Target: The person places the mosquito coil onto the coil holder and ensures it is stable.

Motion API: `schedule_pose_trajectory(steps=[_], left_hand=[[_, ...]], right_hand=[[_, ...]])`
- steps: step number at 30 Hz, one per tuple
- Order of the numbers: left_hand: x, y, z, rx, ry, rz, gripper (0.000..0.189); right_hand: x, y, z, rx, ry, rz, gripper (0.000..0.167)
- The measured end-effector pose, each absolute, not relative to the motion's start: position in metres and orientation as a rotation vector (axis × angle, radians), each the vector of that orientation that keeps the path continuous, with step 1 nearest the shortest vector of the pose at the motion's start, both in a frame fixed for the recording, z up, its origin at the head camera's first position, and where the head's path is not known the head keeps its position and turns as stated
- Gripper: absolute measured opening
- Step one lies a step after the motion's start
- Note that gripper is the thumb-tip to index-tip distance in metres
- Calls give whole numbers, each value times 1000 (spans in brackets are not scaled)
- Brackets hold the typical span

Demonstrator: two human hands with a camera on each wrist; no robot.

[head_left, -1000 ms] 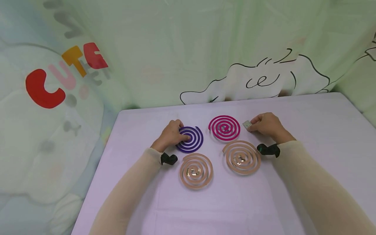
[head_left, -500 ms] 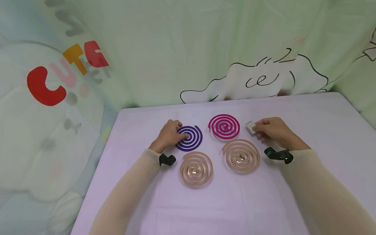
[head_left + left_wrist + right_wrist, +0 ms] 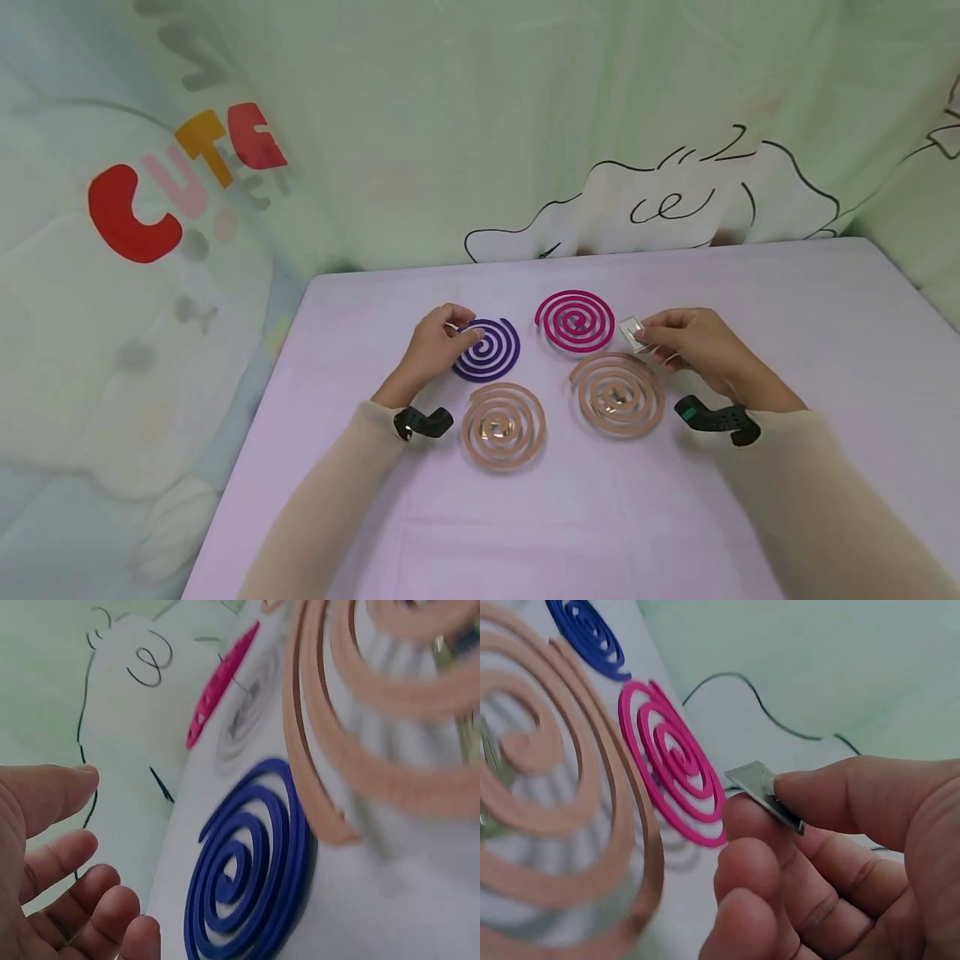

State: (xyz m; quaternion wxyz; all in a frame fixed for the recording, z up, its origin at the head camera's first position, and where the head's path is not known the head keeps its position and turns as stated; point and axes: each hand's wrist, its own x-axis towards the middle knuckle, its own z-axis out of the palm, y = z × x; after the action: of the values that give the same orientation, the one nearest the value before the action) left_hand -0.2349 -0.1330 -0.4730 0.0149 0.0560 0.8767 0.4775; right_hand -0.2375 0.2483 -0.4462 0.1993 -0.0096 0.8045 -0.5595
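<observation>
My right hand [image 3: 697,337] pinches a small flat metal mosquito coil stand [image 3: 761,787] between thumb and index finger, held just above the table. My left hand [image 3: 431,348] is beside the dark blue mosquito coil [image 3: 225,889]; in the left wrist view its loosely bent fingers hold nothing and stand apart from the coil. The blue coil lies low on the table. To its right, a pink mosquito coil [image 3: 576,321] sits raised, casting a shadow. Nearer are two tan mosquito coils, one left [image 3: 502,467] and one right [image 3: 618,433], with shiny metal stands under their centres.
A pale lilac table [image 3: 517,533] carries everything. Behind it hangs a green printed curtain [image 3: 420,125], and another printed wall covering [image 3: 75,333] is at the left. A black wrist device [image 3: 720,417] is strapped near each hand.
My right hand has lifted the metal stand, drawn it back towards me and turned it. My left thumb has drawn back from the blue coil's centre. The coils stay put.
</observation>
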Motion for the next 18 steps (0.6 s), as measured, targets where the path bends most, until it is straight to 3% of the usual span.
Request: schedule_pose_trajectory(steps=[7, 18], left_hand=[[-209, -112, -460, 272, 2497, 1783, 28], [-175, -71, -453, 376, 2267, 1801, 28]], right_hand=[[-218, 220, -439, -137, 2229, -1581, 34], [-194, 175, -431, -199, 2117, -1598, 31]])
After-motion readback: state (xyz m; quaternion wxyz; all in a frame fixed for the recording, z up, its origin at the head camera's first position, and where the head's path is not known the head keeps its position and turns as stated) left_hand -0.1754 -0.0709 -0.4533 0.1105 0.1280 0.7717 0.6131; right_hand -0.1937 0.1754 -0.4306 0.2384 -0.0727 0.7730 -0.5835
